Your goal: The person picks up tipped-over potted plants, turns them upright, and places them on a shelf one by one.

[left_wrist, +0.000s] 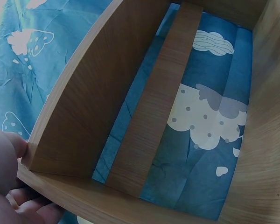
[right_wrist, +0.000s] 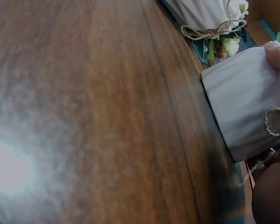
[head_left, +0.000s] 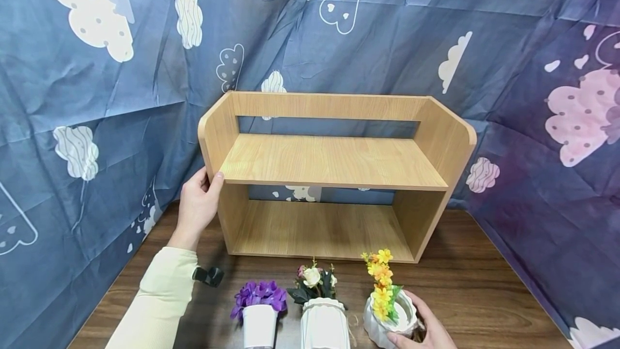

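Here, at 8 o'clock in the head view, a person's left hand [head_left: 197, 206] grips the side of a wooden shelf [head_left: 319, 160] centred on the counter [head_left: 484, 284]; a purple-flowered pot [head_left: 259, 327] sits at 7 o'clock, a white-flowered pot [head_left: 324, 327] at 6, and, at 5, the right hand [head_left: 427, 327] grasps a yellow-flowered pot [head_left: 372, 325].

Head, L-wrist views, both twd shelf [head_left: 334, 160]

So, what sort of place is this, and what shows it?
Probably an indoor tabletop setup: a dark wooden table, blue cloud-print fabric hung behind it, and a two-tier wooden shelf with potted flowers in front.
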The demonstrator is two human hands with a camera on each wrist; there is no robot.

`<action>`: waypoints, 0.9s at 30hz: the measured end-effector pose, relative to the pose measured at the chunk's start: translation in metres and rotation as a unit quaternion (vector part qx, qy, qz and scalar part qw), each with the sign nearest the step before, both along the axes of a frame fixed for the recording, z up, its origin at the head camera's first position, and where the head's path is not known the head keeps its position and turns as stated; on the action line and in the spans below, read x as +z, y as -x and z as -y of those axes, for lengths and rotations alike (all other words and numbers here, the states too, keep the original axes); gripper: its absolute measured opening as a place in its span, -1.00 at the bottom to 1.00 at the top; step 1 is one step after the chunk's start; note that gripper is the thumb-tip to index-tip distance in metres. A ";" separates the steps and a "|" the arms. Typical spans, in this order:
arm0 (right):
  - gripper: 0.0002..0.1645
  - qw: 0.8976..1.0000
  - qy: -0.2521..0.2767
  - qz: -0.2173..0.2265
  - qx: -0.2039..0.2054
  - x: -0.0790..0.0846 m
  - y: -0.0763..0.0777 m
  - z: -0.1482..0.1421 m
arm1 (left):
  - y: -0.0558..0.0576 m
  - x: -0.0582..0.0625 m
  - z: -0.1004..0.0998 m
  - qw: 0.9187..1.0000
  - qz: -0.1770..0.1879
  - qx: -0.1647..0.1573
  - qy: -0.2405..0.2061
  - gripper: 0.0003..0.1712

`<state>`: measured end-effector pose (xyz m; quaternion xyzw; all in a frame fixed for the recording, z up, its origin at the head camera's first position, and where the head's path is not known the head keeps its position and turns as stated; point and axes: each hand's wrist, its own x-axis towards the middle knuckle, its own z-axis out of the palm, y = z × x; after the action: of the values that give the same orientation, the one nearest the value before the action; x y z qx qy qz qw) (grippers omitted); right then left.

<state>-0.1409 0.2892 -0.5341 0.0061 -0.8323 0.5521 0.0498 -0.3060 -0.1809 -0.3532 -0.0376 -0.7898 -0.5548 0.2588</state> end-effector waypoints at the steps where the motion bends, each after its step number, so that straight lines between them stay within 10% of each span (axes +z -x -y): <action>1: 0.00 1.000 0.003 -0.004 -0.001 0.000 0.000 0.001 | 0.000 0.000 0.000 1.000 0.000 0.002 0.002 -0.43; 27: -0.05 0.998 -0.023 -0.050 -0.038 0.004 -0.006 0.006 | -0.001 -0.001 -0.001 1.000 -0.001 -0.002 -0.004 -0.44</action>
<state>-0.1353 0.2833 -0.5299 0.0034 -0.8409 0.5295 0.1122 -0.3052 -0.1800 -0.3538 -0.0386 -0.7871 -0.5587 0.2586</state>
